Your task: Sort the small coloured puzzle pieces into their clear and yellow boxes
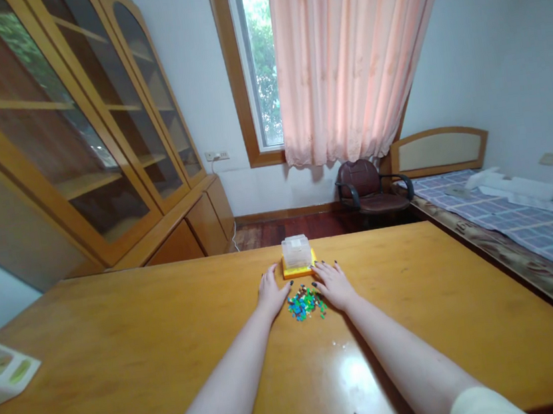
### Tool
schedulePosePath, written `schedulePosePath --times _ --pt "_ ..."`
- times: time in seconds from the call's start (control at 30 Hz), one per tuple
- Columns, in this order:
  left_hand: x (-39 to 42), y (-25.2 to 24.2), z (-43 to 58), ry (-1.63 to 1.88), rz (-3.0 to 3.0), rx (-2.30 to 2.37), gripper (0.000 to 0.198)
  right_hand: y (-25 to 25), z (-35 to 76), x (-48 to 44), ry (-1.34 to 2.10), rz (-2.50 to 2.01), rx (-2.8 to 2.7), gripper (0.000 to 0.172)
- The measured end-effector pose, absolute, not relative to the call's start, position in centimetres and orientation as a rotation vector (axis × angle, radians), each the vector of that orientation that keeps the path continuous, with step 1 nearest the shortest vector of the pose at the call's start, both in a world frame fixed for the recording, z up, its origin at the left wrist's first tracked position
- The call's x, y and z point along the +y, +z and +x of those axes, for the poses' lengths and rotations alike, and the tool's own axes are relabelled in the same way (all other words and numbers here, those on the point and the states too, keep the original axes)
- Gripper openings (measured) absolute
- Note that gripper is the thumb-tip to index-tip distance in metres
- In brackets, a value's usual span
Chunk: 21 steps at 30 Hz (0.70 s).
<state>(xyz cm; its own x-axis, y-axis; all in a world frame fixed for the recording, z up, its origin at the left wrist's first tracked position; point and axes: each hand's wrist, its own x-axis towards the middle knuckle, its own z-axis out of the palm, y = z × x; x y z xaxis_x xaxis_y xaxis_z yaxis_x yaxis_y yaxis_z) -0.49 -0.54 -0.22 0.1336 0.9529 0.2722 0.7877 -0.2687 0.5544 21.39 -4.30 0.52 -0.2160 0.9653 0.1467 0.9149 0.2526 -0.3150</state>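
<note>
Judge step as likely staging: locate pieces [302, 303] on bench [147, 344] at lower centre of frame, between left hand [269, 293] and right hand [335, 285], below box [296, 251]. Note fingers extended, released. For any pickup, use a fine pinch.

Well left of your grip, you have a white and green object [5, 369], perhaps a holder, cut off at the edge. Beyond your grip leftward stands a glass-doored cabinet [94, 115]; straight beyond, a window [264, 67] and pink curtain [343, 51]; beyond rightward, a maroon armchair [362, 186] and a bed [502, 219].
</note>
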Motion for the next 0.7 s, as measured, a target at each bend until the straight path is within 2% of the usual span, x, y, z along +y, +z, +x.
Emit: schedulePosePath --times 0.1,0.2,0.37,0.7 --pt "1.5 0.0 0.1 0.799 2.067 1.754 0.105 0.6 21.4 -4.6 0.196 -1.746 -2.182 0.049" --pt "3.3 0.4 1.3 0.725 2.072 1.738 0.119 0.9 21.3 -4.7 0.201 -1.760 -2.175 0.047" --pt "4.9 0.7 2.9 0.742 2.064 1.609 0.116 1.0 21.3 -4.8 0.178 -1.775 -2.149 0.045" --pt "5.4 -0.2 0.6 1.066 1.716 1.250 0.111 0.5 21.4 -4.8 0.086 -1.859 -2.008 0.041"
